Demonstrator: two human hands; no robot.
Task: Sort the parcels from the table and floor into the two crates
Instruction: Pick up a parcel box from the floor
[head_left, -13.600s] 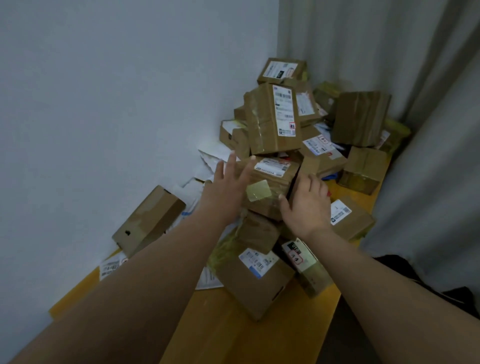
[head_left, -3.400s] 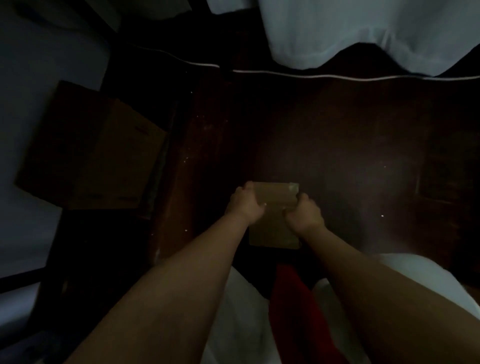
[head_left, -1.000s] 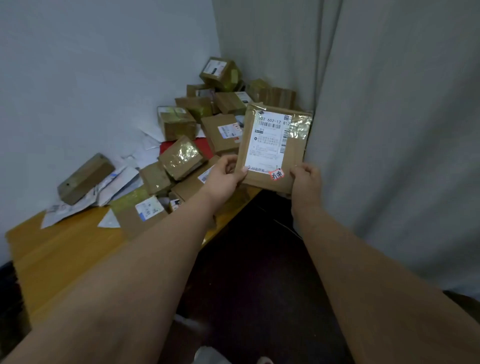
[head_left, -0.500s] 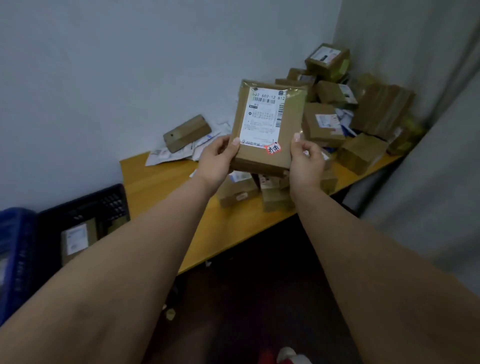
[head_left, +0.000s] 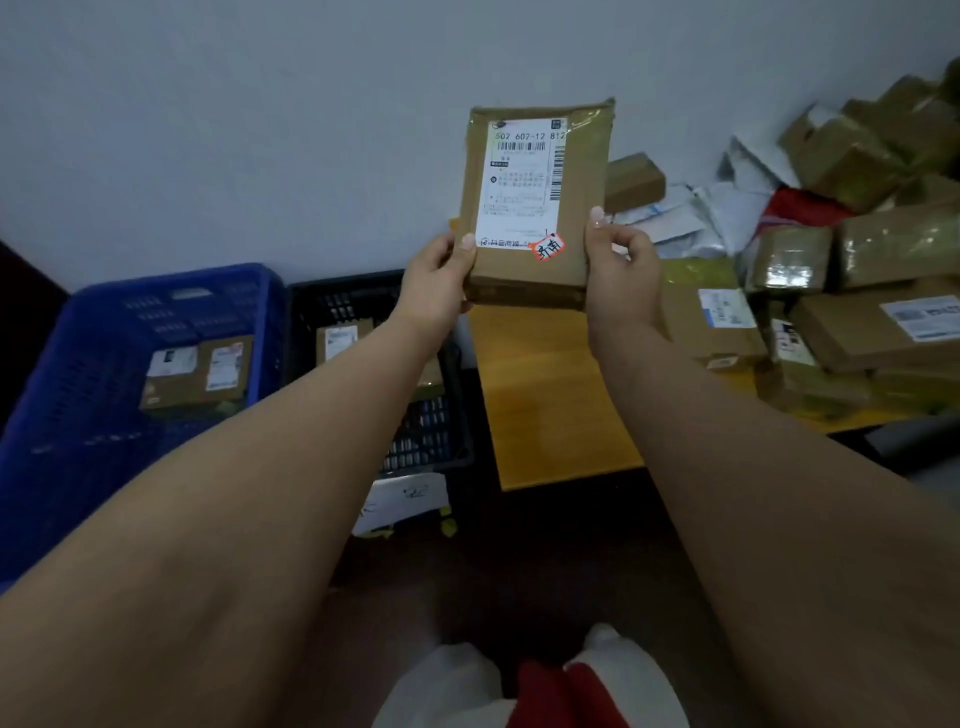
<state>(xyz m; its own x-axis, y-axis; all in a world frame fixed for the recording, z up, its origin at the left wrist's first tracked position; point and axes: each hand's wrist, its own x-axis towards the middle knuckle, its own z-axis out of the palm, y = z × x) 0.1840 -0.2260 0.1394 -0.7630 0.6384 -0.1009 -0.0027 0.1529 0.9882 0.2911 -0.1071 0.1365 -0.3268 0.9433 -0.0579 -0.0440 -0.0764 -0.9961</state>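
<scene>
Swinging leftward since half a second ago, the head view now shows both crates at the left of the frame, where only a corner of them showed before; the parcel (head_left: 537, 202) stands upright at upper centre, label facing the camera, the left hand (head_left: 434, 296) and right hand (head_left: 621, 280) each gripping a lower edge; the blue crate (head_left: 78, 415) and black crate (head_left: 332, 296) each hold parcels already; the orange sticker, probably the sorting mark, should decide which crate takes it.

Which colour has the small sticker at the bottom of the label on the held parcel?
Orange-red sticker, black handwriting; head view.
</scene>
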